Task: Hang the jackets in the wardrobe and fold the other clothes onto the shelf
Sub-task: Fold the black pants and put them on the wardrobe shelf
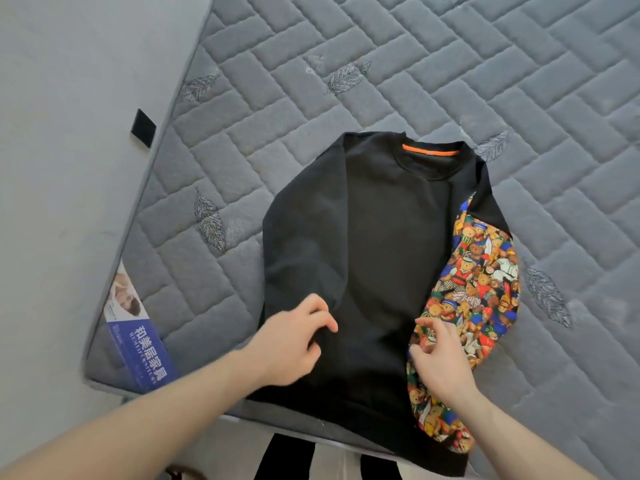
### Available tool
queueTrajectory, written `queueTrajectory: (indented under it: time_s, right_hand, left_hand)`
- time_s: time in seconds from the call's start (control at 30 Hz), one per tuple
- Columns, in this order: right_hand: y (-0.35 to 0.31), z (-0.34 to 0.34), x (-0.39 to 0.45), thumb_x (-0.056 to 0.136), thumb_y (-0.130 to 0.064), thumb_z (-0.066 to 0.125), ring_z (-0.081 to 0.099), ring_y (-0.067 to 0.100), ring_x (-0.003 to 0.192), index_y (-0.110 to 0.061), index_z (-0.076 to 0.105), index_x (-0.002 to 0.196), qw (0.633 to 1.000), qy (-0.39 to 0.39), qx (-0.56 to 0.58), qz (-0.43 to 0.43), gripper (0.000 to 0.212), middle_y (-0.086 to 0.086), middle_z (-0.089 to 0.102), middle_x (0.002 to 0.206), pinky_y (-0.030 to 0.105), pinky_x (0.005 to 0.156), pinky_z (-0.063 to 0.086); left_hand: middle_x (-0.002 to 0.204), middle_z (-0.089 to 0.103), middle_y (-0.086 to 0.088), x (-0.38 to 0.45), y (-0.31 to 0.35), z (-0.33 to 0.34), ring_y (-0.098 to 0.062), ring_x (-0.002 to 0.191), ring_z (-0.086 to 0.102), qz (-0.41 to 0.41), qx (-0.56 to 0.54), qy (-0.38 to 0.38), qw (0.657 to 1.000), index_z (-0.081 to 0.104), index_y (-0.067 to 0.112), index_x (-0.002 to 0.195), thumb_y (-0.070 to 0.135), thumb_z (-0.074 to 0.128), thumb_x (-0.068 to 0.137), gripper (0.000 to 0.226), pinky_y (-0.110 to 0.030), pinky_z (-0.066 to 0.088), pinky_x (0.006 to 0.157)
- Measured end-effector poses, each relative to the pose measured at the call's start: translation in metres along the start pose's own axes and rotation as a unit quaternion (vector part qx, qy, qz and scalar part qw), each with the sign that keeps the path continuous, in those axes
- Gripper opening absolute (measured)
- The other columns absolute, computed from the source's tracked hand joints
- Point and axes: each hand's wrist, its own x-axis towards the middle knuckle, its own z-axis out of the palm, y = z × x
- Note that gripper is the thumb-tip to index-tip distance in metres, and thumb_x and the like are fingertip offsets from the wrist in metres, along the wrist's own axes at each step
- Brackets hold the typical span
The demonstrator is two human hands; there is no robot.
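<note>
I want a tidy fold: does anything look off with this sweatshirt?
Yes. The sweatshirt lies lopsided: its black sleeve is folded across the body, the bear-print sleeve juts out sideways, and the hem overhangs the mattress edge.

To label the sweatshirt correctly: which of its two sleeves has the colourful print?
The sleeve beside the right hand, covered in teddy bears. The sleeve by the left hand is plain black.

Sweatshirt [381,254]: black, flat on the mattress [450,64], collar well beyond the fingertips.
Left hand [294,344]: fingers curled on black fabric; grip unclear.
Right hand [441,362]: fingers loosely curled over the bear-print sleeve [481,282].
</note>
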Motion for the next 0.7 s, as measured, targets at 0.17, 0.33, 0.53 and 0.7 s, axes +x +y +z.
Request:
queueTrajectory:
  time_s: [0.17, 0.33, 0.53, 0.7]
  right_hand:
    - [0.036, 0.003, -0.020, 0.092, -0.018, 0.069, 0.062, 0.019, 0.114, -0.029, 0.054, 0.132, 0.999, -0.010, -0.038, 0.017, 0.044, -0.006, 0.041, 0.140, 0.039, 0.096, 0.055]
    - [0.064, 0.014, -0.034, 0.084, -0.035, 0.078, 0.054, 0.024, 0.127, -0.024, 0.051, 0.138, 0.994, 0.016, -0.091, 0.057, 0.061, -0.001, 0.041, 0.141, 0.043, 0.100, 0.053]
    - [0.079, 0.027, -0.035, 0.089, -0.044, 0.074, 0.054, 0.023, 0.128, -0.026, 0.050, 0.142, 0.992, -0.050, -0.081, 0.083, 0.061, 0.001, 0.046, 0.143, 0.035, 0.104, 0.047]
    - [0.074, 0.030, -0.033, 0.092, -0.035, 0.072, 0.057, 0.020, 0.126, -0.027, 0.051, 0.143, 0.992, -0.077, -0.047, 0.083, 0.055, -0.001, 0.047, 0.145, 0.033, 0.105, 0.046]
  left_hand:
    - [0.157, 0.026, 0.016, 0.001, -0.008, 0.077, -0.027, 0.116, 0.062, -0.123, -0.003, -0.172, 0.977, 0.045, 0.028, 0.151, 0.022, 0.055, 0.099, 0.054, -0.039, 0.048, 0.104]
    - [0.134, 0.045, 0.021, 0.008, 0.004, 0.102, -0.012, 0.096, 0.063, -0.186, -0.044, -0.070, 0.979, 0.061, 0.029, 0.130, 0.016, 0.057, 0.096, 0.036, -0.031, 0.053, 0.093]
    - [0.135, 0.040, 0.027, 0.009, 0.022, 0.115, -0.004, 0.099, 0.058, -0.093, -0.016, -0.084, 0.992, 0.061, 0.032, 0.132, 0.015, 0.055, 0.093, 0.043, -0.027, 0.055, 0.089]
    - [0.142, 0.045, 0.022, 0.013, 0.008, 0.121, -0.007, 0.110, 0.062, -0.162, -0.074, -0.161, 0.971, 0.061, 0.035, 0.135, 0.025, 0.063, 0.089, 0.047, -0.025, 0.049, 0.098]
